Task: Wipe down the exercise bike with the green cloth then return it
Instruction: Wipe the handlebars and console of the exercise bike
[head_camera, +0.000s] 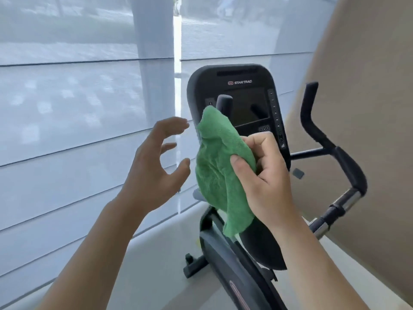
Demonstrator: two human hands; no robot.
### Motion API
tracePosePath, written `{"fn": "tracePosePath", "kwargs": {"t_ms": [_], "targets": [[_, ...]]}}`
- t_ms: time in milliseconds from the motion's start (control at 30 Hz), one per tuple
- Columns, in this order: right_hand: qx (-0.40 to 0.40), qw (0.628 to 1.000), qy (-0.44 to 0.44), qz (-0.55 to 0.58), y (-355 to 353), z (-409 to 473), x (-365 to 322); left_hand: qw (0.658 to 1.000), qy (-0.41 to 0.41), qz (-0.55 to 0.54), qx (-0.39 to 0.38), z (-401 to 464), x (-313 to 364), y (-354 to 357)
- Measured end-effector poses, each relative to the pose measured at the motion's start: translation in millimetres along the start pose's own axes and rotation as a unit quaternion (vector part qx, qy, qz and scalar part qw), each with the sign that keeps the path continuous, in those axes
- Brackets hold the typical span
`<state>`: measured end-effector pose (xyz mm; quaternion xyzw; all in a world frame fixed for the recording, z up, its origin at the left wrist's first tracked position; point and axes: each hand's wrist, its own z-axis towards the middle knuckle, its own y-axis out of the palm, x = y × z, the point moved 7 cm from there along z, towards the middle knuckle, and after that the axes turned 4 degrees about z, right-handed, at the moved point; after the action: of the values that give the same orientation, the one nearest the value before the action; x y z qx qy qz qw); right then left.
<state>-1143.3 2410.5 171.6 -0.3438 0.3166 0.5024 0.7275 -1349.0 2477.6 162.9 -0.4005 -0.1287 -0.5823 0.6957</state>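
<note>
Now, R hand (266,175) gripping green cloth (220,171), bike console (243,86)

Bright, soft daylight comes through the sheer blinds (89,108) ahead, with a glaring white strip at the gap between them. Shadows are faint. The left hand (154,162) and handlebar (348,166) show motion blur. Straight lines bow toward the edges.

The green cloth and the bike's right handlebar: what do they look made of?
The soft green cloth, pinched in the right hand, looks like microfibre or terry: a fuzzy, matte nap and limp folds. The black curved right handlebar seems rubber- or foam-sleeved, dull and slightly cushioned, over shiny chromed metal tube showing lower down.
</note>
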Motion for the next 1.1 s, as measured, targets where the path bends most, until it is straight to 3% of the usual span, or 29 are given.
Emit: {"fn": "tracePosePath", "kwargs": {"t_ms": [233,700,800,967,1100], "targets": [[0.071,0.992,-0.003,-0.107,-26,27,-15,0.986,0.047,0.11,-0.114,15,-20,40],[0.134,0.963,-0.087,-0.216,-47,127,-28,0.988,-0.006,0.087,-0.13,37,-58,74],[0.1,0.959,-0.12,-0.238,-29,149,-24,0.987,-0.027,0.087,-0.136,34,-67,83],[-0.085,0.932,-0.12,-0.33,33,152,24,0.984,-0.06,0.089,-0.139,34,-77,89],[-0.089,0.928,-0.106,-0.345,32,160,40,0.983,-0.07,0.079,-0.148,36,-77,92]]}}
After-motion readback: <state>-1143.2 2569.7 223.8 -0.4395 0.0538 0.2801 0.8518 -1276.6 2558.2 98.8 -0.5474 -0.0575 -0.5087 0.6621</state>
